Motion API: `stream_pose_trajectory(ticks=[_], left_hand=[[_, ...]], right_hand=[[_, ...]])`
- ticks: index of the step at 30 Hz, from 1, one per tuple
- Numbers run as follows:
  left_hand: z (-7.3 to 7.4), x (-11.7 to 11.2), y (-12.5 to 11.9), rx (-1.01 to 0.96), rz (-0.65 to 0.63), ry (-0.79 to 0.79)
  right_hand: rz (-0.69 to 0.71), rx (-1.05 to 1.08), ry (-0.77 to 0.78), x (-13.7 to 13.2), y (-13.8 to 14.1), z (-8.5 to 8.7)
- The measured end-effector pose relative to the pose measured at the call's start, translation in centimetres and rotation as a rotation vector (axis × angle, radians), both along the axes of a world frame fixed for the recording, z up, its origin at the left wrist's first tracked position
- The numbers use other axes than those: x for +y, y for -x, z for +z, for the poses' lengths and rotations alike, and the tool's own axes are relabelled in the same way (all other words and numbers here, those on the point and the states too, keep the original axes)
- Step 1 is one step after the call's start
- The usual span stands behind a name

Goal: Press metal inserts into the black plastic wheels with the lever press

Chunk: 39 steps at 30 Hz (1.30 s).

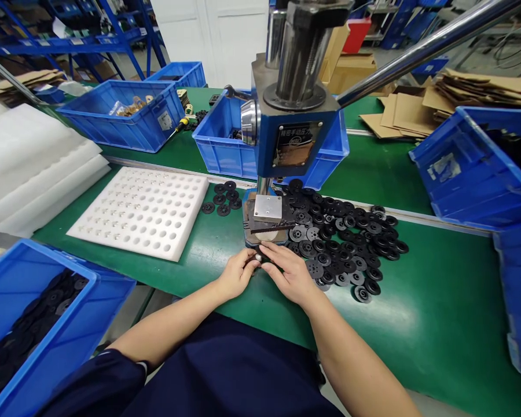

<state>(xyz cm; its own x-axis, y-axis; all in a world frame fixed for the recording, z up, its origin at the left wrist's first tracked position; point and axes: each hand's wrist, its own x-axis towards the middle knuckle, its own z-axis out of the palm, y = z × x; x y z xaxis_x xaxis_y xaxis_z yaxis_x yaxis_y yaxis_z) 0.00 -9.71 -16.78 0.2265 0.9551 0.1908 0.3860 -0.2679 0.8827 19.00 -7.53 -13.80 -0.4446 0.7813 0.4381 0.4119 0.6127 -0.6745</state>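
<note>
In front of the press base, my left hand (238, 273) and my right hand (287, 272) come together with curled fingers. A small shiny silver part (259, 258) shows between them, at the left fingertips. Under the fingers lies a dark piece, mostly covered, which looks like one of the black discs. Just beyond my hands stands a blue hand press (297, 139), with a metal block (268, 206) on its base. A heap of black discs (342, 237) spreads to the right of the press, and several more discs (223, 198) lie to its left.
A white foam tray (186, 231) at left holds rows of small clear or silver pieces. Behind the press sits a blue bin (226, 153), with another bin (113, 124) further left. More blue bins flank the green table (417, 336). The press's long lever (417, 49) reaches up to the right.
</note>
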Motion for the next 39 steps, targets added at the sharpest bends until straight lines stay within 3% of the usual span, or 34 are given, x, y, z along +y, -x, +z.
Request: stream_pose_trajectory(ticks=[9, 13, 15, 18, 20, 22, 25, 28, 35, 39], left_hand=[[-0.1, -0.5, 0.3, -0.068, 0.003, -0.025], [0.2, -0.4, 0.2, -0.098, 0.02, 0.007], [0.2, -0.3, 0.1, -0.123, 0.037, 0.025], [-0.1, -0.1, 0.0, -0.219, 0.081, 0.062], [-0.2, 0.1, 0.0, -0.324, 0.111, 0.116], [-0.2, 0.4, 0.1, -0.434, 0.139, 0.179], [0.1, 0.8, 0.2, -0.518, 0.157, 0.222], [0.5, 1.0, 0.2, -0.552, 0.155, 0.234], [0.1, 1.2, 0.2, -0.616, 0.164, 0.365], [0.1, 1.1, 0.3, -0.621, 0.112, 0.309]], right_hand=[[0.049, -0.12, -0.098, -0.9, 0.3, -0.1], [0.032, -0.064, -0.15, -0.8, 0.8, 0.2], [-0.047, -0.013, -0.171, -0.6, 0.5, 0.6], [-0.363, 0.005, -0.17, 0.4, -0.7, 0.7], [-0.6, -0.046, -0.135, 1.5, -1.7, 0.1], [-0.73, -0.174, -0.057, 2.5, -2.7, -1.1], [-0.745, -0.377, 0.034, 3.6, -3.3, -2.9], [-0.729, -0.396, 0.032, 4.0, -3.3, -3.7], [-0.773, -0.303, 0.094, 4.1, -3.6, -3.0], [-0.8, -0.189, 0.106, 4.0, -3.5, -2.9]])
